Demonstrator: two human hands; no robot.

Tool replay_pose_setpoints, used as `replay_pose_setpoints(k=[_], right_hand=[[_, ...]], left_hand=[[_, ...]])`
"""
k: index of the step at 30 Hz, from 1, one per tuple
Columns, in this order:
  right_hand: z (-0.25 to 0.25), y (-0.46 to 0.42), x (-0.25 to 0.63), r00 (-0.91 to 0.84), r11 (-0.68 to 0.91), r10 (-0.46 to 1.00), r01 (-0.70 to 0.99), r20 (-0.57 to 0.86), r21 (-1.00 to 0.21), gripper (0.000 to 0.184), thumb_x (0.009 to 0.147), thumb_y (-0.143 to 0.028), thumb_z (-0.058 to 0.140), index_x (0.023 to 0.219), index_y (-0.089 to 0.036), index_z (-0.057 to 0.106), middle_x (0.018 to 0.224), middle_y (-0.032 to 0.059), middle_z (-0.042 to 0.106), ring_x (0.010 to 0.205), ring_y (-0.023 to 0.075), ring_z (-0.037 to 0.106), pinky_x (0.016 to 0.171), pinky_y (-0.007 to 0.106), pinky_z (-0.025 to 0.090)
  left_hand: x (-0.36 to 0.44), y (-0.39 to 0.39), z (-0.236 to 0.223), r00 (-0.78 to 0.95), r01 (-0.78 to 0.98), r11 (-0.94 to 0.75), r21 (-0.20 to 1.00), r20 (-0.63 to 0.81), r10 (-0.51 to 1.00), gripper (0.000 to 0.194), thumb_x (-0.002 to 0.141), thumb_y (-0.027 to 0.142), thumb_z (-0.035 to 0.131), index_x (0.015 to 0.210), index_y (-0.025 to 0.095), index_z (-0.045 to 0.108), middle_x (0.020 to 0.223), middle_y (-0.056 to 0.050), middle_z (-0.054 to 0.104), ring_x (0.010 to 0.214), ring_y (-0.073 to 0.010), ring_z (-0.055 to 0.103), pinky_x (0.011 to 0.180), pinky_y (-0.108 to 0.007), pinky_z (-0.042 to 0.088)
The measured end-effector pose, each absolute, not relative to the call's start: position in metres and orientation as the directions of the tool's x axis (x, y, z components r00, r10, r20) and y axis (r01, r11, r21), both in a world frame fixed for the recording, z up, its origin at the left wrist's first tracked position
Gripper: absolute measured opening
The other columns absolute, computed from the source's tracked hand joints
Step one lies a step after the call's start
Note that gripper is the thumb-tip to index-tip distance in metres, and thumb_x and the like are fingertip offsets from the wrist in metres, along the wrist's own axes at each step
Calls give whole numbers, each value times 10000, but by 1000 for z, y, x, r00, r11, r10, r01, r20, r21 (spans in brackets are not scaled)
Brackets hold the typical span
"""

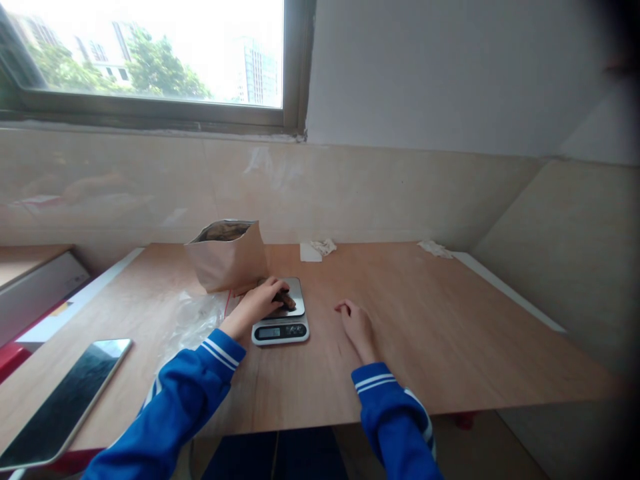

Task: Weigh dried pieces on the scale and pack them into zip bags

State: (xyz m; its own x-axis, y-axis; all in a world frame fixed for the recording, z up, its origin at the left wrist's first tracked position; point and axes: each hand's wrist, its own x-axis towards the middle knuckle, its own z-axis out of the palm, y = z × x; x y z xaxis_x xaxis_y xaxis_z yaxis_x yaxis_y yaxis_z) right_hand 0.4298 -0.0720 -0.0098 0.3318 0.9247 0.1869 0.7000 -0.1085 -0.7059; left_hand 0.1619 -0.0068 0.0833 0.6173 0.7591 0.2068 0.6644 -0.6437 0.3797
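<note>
My left hand is over the steel plate of a small digital kitchen scale, its fingers closed on dark brown pieces that look dried. What the pieces are I cannot make out, and my fingers partly cover them. The scale's display is lit, but its digits are too small to read. Just behind my left hand stands an open brown paper pouch with a silvery lining and brown contents. My right hand rests on the table to the right of the scale, its fingers curled together with nothing visible in them.
A clear plastic bag with a red strip lies left of the scale. A tablet-like device with a dark screen is at the table's left front. Crumpled white tissue and a white card sit by the tiled wall, with more tissue farther right.
</note>
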Motion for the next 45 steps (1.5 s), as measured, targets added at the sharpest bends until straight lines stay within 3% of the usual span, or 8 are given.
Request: replay_pose_setpoints(k=[7, 13, 19, 33, 45], right_hand=[[-9, -73, 429, 336, -118, 925, 694, 175, -710, 287, 871, -208, 383, 860, -230, 669, 891, 26, 720, 863, 167, 656, 764, 238, 443], [-7, -73, 429, 339, -130, 926, 698, 165, -705, 286, 871, -207, 384, 860, -228, 669, 890, 27, 719, 867, 171, 658, 760, 242, 446], [-6, -74, 429, 330, -119, 928, 702, 173, -702, 295, 872, -208, 375, 870, -231, 669, 907, 21, 720, 872, 169, 655, 743, 238, 438], [-6, -74, 429, 330, -126, 930, 700, 163, -703, 293, 877, -211, 380, 875, -229, 672, 910, 24, 722, 891, 175, 657, 738, 243, 439], [-7, -74, 429, 329, -116, 930, 687, 164, -717, 294, 877, -212, 377, 869, -227, 671, 908, 30, 722, 893, 171, 659, 784, 243, 451]], left_hand=[[149, -1, 84, 666, 529, -667, 525, 230, 709, 443, 734, 127, 604, 1166, 215, 558, 1113, -85, 504, 1036, -210, 555, 903, -366, 471], [149, -13, 77, 649, 468, -682, 562, 305, 697, 595, 648, -24, 471, 1198, 201, 501, 1158, -96, 480, 1156, -202, 481, 1026, -411, 395], [157, -22, 72, 633, 449, -683, 576, 334, 698, 680, 564, -63, 405, 1208, 149, 445, 1219, -134, 462, 1241, -221, 416, 1066, -451, 344], [157, -23, 74, 707, 478, -770, 422, 336, 623, 482, 670, 17, 513, 1118, 193, 535, 1191, -113, 491, 1171, -251, 482, 1000, -416, 406], [130, -44, 144, 454, 651, -651, 390, 488, 745, 279, 852, 157, 422, 1068, 216, 588, 1110, -77, 546, 1071, -215, 526, 938, -401, 441]])
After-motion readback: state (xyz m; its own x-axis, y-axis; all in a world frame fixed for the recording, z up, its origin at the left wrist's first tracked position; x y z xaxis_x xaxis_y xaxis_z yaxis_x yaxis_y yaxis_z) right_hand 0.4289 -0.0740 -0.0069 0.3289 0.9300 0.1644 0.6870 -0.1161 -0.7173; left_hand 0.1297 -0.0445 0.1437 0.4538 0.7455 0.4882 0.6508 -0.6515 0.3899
